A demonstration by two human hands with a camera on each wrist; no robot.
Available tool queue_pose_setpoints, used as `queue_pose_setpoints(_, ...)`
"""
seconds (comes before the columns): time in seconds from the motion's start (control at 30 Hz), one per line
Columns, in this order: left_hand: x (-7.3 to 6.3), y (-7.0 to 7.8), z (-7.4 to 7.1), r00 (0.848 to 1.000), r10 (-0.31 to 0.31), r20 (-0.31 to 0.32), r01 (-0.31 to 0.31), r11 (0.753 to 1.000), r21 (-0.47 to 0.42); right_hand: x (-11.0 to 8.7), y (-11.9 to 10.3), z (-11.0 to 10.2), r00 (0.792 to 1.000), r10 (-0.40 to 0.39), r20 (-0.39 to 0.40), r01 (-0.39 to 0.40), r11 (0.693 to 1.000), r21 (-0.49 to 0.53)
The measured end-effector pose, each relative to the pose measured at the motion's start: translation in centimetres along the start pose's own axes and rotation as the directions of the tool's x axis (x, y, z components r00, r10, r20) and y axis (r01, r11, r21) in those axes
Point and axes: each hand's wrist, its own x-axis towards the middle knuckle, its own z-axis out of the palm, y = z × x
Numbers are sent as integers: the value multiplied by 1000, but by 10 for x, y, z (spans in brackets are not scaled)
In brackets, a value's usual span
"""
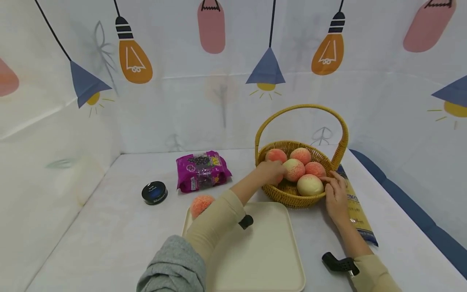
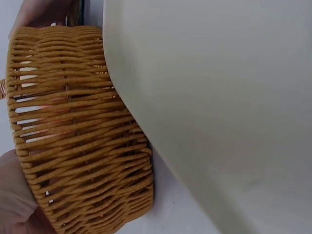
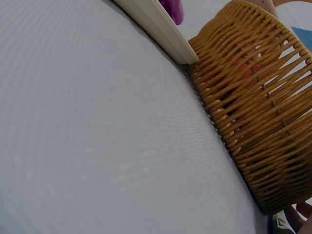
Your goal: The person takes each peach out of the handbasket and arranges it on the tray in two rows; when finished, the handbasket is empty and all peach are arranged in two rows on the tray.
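Only from the head view do I see the left hand point(image 1: 270, 172) curled over a peach point(image 1: 279, 179); the wrist views give me woven wall. My right hand point(image 1: 336, 196) pinches the basket point(image 1: 292, 201) at its right rim. The peach lies beneath the left fingers, mostly hidden, pinkish-red; paler peaches point(image 1: 294, 170) sit right.

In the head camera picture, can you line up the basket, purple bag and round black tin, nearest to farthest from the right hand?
1. Basket: touching the right hand, mostly to its left.
2. Purple bag: farther left, past the basket.
3. Black tin: farthest left.
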Motion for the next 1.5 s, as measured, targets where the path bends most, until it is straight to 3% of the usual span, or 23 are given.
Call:
queue_pose_setpoints(0.1,0,-10,0,997,77,0,-77,995,-62,-1,0,1,1000,5,2,-5,1000,0)
queue_pose_setpoints(0.27,0,-21,-2,977,209,-37,-211,972,-105,1,-1,2,1000,-6,1,6,1000,-17)
queue_pose_setpoints(0.47,-2,-24,-5,959,278,-63,-283,952,-119,1,0,-1,1000,-13,-8,13,1000,-21)
queue_pose_setpoints(0.7,-7,-29,-6,948,309,-74,-318,932,-176,0,-2,1,1000,-25,-12,25,1000,-14)
queue_pose_setpoints(0.97,-17,-27,-12,896,407,-178,-440,868,-230,0,-1,0,999,-35,-14,34,999,-21)
queue_pose_setpoints(1.2,-27,-25,-17,886,406,-226,-454,858,-240,0,1,-1,1000,-23,-10,23,1000,-21)
queue_pose_setpoints(1.37,-33,-23,-21,864,420,-276,-479,856,-196,0,0,-1,1000,-21,-3,21,1000,-12)
queue_pose_setpoints(1.5,-38,-23,-24,833,443,-330,-503,856,-121,0,-1,-1,1000,-25,-8,25,1000,-7)
